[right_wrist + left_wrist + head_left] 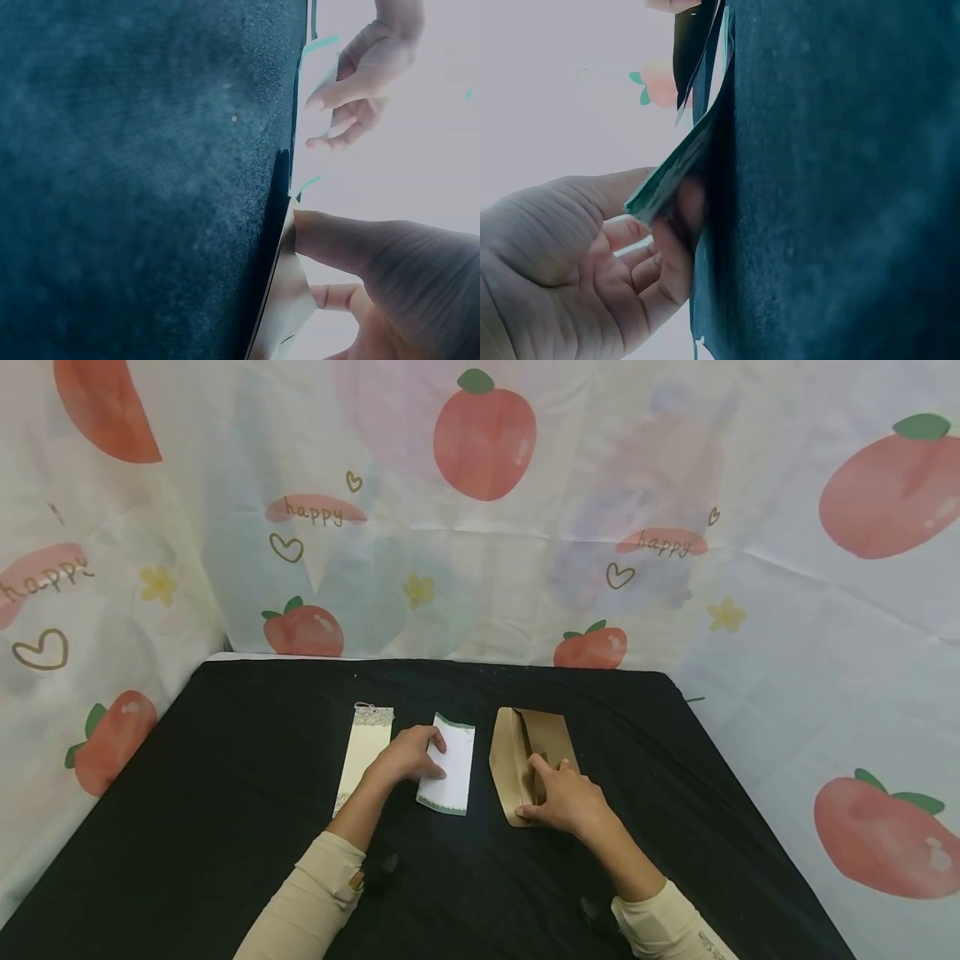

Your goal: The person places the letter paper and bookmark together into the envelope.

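A white card (452,768) with green borders lies in the middle of the black cloth. My left hand (411,755) pinches its left edge, the thumb above and other fingers beneath; the left wrist view shows the green-edged card (676,169) tilted up there. To the right is a brown paper envelope (551,731), its flap folded out to the left and a dark opening showing. My right hand (567,795) holds the envelope, thumb at the flap's lower end and index finger by the opening. In the right wrist view the thumb presses the envelope's edge (283,300).
A cream card (365,747) with lacy patterned ends and a string at its top lies left of the white card, partly behind the left hand. Black cloth (187,827) covers the table. Fruit-printed curtains (487,585) stand at the back and both sides.
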{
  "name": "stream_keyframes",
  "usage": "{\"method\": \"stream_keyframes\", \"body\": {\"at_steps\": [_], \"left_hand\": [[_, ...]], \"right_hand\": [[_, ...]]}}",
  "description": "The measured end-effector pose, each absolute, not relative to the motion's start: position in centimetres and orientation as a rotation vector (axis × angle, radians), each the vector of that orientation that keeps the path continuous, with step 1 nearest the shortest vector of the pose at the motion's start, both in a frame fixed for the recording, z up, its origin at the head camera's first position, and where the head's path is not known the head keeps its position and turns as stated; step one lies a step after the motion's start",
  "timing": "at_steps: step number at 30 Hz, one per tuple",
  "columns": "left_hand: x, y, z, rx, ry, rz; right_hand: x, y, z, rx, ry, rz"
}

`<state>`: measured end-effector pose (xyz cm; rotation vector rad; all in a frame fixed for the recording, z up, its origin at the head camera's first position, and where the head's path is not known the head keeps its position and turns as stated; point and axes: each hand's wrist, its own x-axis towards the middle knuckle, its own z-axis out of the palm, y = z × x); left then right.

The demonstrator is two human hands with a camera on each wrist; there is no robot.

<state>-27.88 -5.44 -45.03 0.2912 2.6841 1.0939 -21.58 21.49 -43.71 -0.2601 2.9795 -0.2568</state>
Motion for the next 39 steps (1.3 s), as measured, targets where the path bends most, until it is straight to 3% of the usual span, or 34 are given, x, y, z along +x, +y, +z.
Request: {"method": "stream_keyframes", "body": {"at_steps": [17, 39], "left_hand": [[-28.3, -6.3, -43.8, 0.449, 2.603, 1.245], [-28.5, -5.9, -43.8, 0.42, 2.597, 1.441]], "right_hand": [[-21.4, 21.3, -43.5, -0.27, 2.981, -0.264], [-21.3, 21.4, -43.4, -0.281, 2.972, -0.27]]}}
